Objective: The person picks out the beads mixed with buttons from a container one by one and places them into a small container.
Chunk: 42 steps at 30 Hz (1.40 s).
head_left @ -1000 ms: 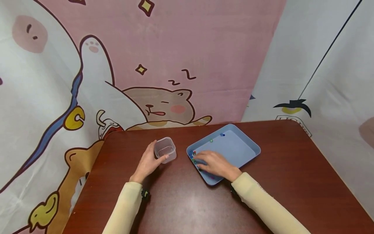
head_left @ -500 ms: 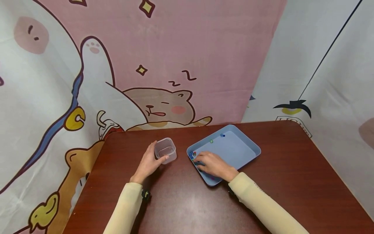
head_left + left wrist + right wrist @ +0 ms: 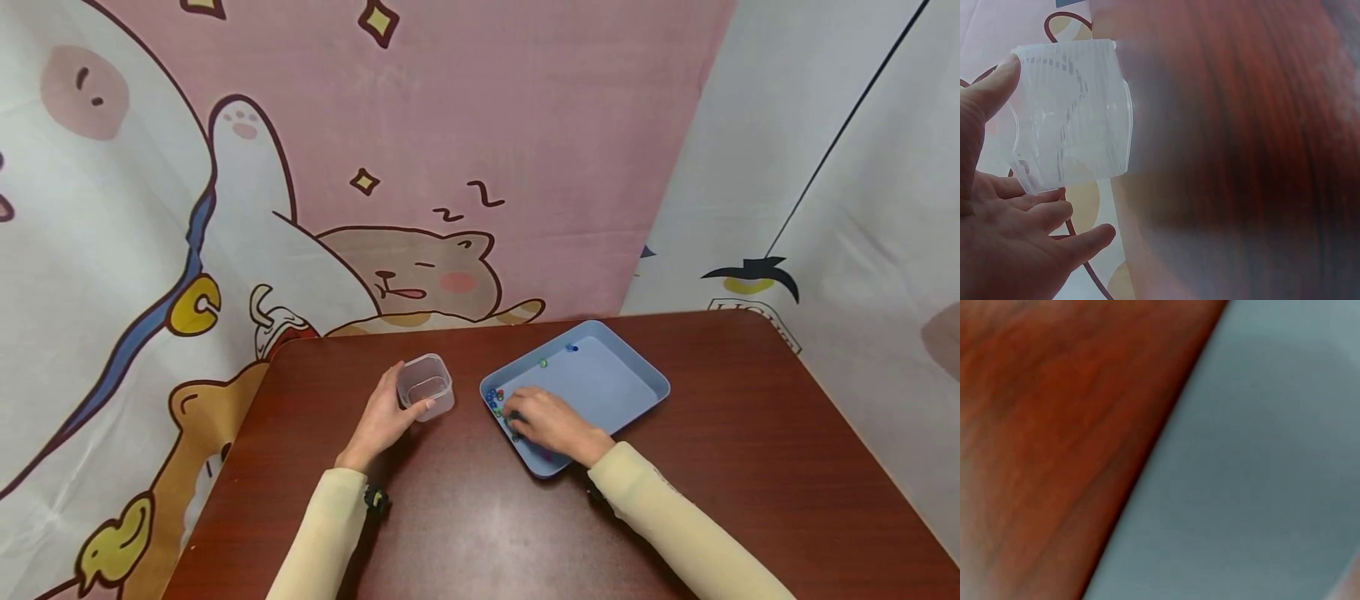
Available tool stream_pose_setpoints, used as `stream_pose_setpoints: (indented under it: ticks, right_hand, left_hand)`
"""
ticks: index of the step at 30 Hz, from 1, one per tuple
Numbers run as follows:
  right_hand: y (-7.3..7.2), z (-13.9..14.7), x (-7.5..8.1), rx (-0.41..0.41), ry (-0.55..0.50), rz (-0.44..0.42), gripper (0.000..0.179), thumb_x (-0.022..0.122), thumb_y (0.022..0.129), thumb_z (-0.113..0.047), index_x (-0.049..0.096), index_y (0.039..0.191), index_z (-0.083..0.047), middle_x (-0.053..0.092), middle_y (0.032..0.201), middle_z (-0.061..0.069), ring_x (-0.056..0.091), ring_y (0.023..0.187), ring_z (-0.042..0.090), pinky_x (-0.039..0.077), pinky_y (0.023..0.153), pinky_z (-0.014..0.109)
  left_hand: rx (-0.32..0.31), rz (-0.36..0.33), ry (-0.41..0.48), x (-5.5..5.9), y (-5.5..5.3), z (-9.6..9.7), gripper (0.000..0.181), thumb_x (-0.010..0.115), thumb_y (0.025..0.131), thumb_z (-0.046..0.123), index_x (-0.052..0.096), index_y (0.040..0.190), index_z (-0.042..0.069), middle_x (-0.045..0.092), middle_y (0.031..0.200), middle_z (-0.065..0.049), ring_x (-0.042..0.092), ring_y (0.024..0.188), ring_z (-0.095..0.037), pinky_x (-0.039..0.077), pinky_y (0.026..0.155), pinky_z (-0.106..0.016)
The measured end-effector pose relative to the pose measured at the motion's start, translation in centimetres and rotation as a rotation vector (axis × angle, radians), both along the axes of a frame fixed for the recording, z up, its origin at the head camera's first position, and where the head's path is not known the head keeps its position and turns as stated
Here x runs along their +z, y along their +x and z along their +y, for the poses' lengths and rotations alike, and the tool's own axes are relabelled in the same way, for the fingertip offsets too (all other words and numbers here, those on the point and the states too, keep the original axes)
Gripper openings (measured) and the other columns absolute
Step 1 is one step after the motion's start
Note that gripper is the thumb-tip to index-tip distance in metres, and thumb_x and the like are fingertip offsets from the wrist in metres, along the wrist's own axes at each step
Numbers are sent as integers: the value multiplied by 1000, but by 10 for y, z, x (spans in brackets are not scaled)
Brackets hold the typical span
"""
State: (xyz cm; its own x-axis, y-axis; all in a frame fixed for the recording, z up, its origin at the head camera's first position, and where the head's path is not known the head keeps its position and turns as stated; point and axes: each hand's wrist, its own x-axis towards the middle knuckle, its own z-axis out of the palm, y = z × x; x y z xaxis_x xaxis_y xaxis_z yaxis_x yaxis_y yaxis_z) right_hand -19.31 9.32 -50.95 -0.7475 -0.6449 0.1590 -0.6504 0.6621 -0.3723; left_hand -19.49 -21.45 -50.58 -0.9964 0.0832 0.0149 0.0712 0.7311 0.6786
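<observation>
My left hand [image 3: 381, 419] grips a clear, squarish plastic container [image 3: 426, 387] between thumb and fingers. In the left wrist view the container [image 3: 1079, 119] appears tilted, with the thumb on its near side and some fingers spread below it. My right hand [image 3: 551, 422] reaches into a blue tray [image 3: 622, 371], its fingers bent down over small bead-like pieces [image 3: 492, 397] in blue, green and red along the tray's left side. Dark pieces show by the thumb and forefinger; whether they are pinched cannot be made out. The right wrist view shows mostly blurred tray wall [image 3: 1229, 462].
A green piece [image 3: 543, 362] and a blue piece [image 3: 572, 347] lie apart near the tray's far edge. The brown wooden table [image 3: 465, 533] ends at a cartoon-printed cloth [image 3: 525, 125] behind it.
My right hand's fingers have drawn inward, nearer the thumb, exposing dark pieces beside them. The left hand and the container have stayed in place.
</observation>
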Motion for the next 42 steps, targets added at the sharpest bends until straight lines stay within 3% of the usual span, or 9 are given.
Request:
stream_pose_setpoints:
  ticks: [5,14,25,34,42]
  right_hand:
    - [3,3,11,-43,-55,24,13,74,91,-17,74,103,-12,69,102,0,66,98,19,56,83,38]
    - [3,2,34,-53,-178,116,15,74,92,-18,74,106,-13,69,107,-2,66,103,16,56,85,36]
    - [-3,-15,65,-80,-317,96,16,70,95,-26,73,108,-17,66,114,-6,65,106,10,54,92,34]
    - [-16,-45,80,-61,-345,58,17,68,97,-29,72,110,-20,66,117,-7,63,112,10,53,96,35]
    - [-30,-72,75,-18,-271,31,18,68,97,-27,72,111,-17,67,117,-3,64,112,15,53,96,37]
  left_hand:
    - [6,-2,-5,0,0,-1,96,79,85,41,26,156,4,31,159,-23,40,142,-39,35,115,-56]
    - [14,3,9,0,1,-4,99,81,81,44,28,155,5,36,156,-20,44,139,-36,37,114,-55]
    - [10,9,48,1,1,-3,95,84,80,38,33,152,4,49,145,-20,53,129,-34,43,110,-52]
    - [-24,-28,38,2,0,-4,101,80,83,45,24,158,9,34,159,-17,39,144,-35,34,116,-57]
    - [-39,-4,52,1,0,-4,96,80,83,43,29,156,7,38,156,-18,45,138,-35,37,113,-57]
